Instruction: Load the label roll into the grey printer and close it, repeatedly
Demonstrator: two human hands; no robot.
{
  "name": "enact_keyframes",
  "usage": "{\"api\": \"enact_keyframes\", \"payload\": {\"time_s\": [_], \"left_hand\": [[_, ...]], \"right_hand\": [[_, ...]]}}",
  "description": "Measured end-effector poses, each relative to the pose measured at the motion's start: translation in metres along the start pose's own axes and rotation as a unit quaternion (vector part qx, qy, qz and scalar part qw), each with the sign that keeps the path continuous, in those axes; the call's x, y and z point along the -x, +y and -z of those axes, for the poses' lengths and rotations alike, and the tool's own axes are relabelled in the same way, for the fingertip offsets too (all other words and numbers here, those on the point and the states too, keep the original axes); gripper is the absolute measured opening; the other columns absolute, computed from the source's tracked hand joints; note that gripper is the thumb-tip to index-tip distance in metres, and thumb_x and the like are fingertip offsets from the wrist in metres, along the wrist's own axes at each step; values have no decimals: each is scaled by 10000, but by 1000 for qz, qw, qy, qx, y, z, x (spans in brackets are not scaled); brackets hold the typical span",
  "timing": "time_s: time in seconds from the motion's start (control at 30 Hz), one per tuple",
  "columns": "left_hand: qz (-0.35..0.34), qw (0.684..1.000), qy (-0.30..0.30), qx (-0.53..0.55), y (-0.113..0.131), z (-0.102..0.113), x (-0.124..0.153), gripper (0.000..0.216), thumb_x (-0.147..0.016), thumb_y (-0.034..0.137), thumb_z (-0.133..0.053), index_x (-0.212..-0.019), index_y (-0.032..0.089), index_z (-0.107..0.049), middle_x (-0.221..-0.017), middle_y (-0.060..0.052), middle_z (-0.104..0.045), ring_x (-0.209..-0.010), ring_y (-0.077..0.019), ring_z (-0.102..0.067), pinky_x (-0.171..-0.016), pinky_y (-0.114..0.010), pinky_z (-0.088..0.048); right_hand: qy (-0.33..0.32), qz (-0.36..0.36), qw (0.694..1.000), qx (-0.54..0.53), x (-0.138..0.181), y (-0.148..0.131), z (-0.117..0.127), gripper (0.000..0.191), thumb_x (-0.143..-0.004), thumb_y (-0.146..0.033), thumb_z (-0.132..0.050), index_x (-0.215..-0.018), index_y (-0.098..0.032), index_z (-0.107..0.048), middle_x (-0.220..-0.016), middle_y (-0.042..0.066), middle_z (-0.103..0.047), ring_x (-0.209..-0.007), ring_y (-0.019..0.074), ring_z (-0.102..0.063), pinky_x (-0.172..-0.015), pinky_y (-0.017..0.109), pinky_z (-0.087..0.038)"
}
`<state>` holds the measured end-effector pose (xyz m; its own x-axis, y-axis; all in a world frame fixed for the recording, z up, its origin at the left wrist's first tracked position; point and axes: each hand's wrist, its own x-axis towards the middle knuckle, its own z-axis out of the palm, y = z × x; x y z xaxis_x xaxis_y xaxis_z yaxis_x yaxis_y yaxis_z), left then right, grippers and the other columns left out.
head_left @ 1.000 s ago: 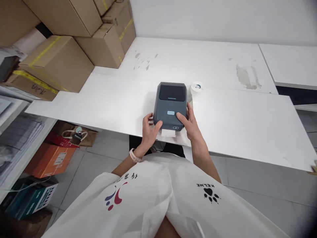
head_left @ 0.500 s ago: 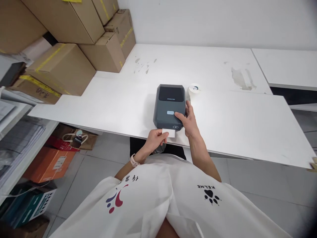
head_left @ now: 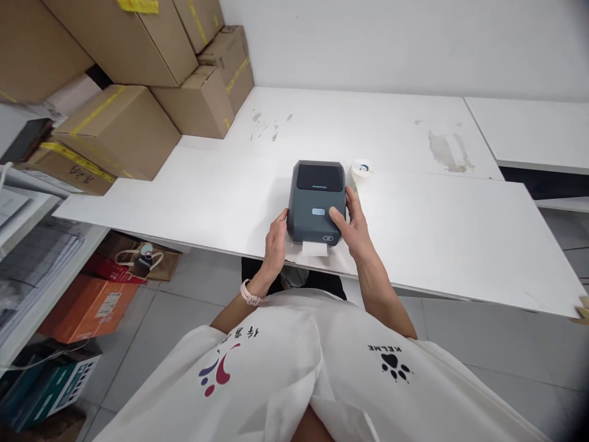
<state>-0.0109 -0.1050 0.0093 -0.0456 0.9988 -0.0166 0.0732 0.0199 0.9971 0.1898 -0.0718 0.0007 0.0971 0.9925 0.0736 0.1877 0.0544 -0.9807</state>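
Note:
A dark grey label printer (head_left: 317,199) stands on the white table near its front edge, with a pale button on its top. A short white label strip (head_left: 315,248) sticks out of its front slot, touched by neither hand. Along the printer's left side lies my left hand (head_left: 275,245), fingers together against the casing. My right hand (head_left: 353,226) grips the right side, its thumb on the top just right of the button and its fingers along the flank. Behind the right fingers, a white label roll (head_left: 362,169) stands upright by the printer's back right corner.
Cardboard boxes (head_left: 119,129) with yellow tape are stacked on the table's (head_left: 432,236) left end. The table's front edge runs close to my body. At lower left are a shelf (head_left: 87,236) and an orange box (head_left: 85,307) on the floor.
My left hand has let go of the label strip at the slot and moved left and up to the printer's left side. My right hand stays on the right side.

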Motion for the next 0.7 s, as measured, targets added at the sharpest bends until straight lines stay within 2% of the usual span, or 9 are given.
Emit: {"api": "enact_keyframes", "payload": {"time_s": [0.1,0.2,0.27,0.33,0.4,0.47,0.6,0.7], "left_hand": [[-19,1000,-18,16,6,1,-8,678,-1004,633,-244,-1489,237,-502,-1620,-33,-447,-1537,-231,-351,-1292,-399,-249],[-69,997,-19,28,16,4,-22,691,-1005,639,-206,-1445,234,-553,-1567,-38,-519,-1511,-237,-400,-1290,-424,-255],[-107,994,-10,34,22,5,-38,659,-1008,624,-237,-1422,231,-567,-1539,-52,-549,-1481,-240,-446,-1270,-432,-291],[-129,991,4,21,23,3,-58,580,-993,591,-365,-1414,243,-560,-1525,-63,-559,-1460,-252,-468,-1241,-432,-329],[-110,993,2,-32,18,-1,-77,544,-928,520,-556,-1407,263,-555,-1533,-73,-543,-1466,-287,-449,-1218,-450,-346],[-65,994,-14,-92,9,-7,-92,600,-853,423,-664,-1414,245,-547,-1527,-110,-539,-1462,-341,-437,-1201,-492,-349],[-8,990,-33,-135,-5,-18,-104,717,-768,310,-706,-1453,251,-502,-1476,-123,-579,-1396,-383,-496,-1149,-520,-389],[0,990,-24,-139,-8,-21,-105,732,-753,291,-702,-1454,294,-491,-1447,-93,-607,-1287,-375,-583,-1087,-513,-440]], "right_hand": [[16,4,999,-30,11,-5,6,780,-910,-693,-514,-1565,-313,-325,-1672,52,-330,-1558,234,-300,-1273,449,-305],[29,31,999,-22,8,-14,13,701,-956,-708,-376,-1552,-338,-356,-1647,33,-384,-1548,235,-328,-1269,477,-307],[29,56,998,-12,-4,-22,17,674,-976,-715,-267,-1547,-369,-360,-1643,14,-390,-1544,244,-337,-1257,519,-314],[33,82,996,3,-22,-30,20,661,-980,-721,-215,-1544,-403,-350,-1649,-5,-374,-1542,252,-338,-1245,546,-316],[45,109,993,23,-45,-35,22,667,-970,-736,-252,-1551,-417,-328,-1650,-6,-362,-1538,263,-342,-1243,546,-309],[65,137,987,43,-70,-34,23,725,-947,-761,-319,-1567,-388,-307,-1623,33,-396,-1524,284,-360,-1239,543,-305],[97,194,968,128,-113,-22,21,766,-939,-777,-311,-1582,-360,-271,-1499,96,-515,-1468,313,-424,-1183,604,-334],[127,224,945,201,-122,-22,15,726,-957,-728,-346,-1571,-344,-294,-1473,107,-543,-1426,326,-454,-1139,613,-367]]}}
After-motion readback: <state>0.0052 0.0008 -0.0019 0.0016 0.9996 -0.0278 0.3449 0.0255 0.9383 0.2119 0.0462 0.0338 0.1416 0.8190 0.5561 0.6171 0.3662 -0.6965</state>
